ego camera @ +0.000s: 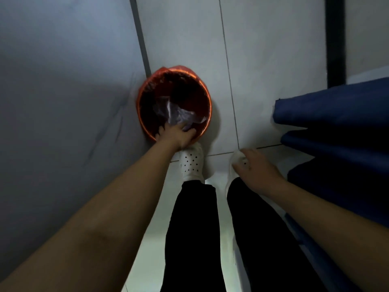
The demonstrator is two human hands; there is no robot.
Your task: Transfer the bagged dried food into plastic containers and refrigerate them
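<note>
The crumpled plastic bag [179, 114] is gripped by the left hand [179, 134] over the red bin [145, 95]; the right hand [255, 171] hangs loosely curled, holding nothing.

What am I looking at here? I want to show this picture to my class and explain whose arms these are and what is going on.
The one picture comes from a camera worn on a person's head, looking down, so the arms and legs are the wearer's own. The left hand reaches into a red bin on the tiled floor and grips a crumpled clear plastic bag. The right hand hangs loosely and holds nothing. Below are white shoes and black trousers. Blue shelves or cushions stand on the right; the picture is too blurred to tell which.
</note>
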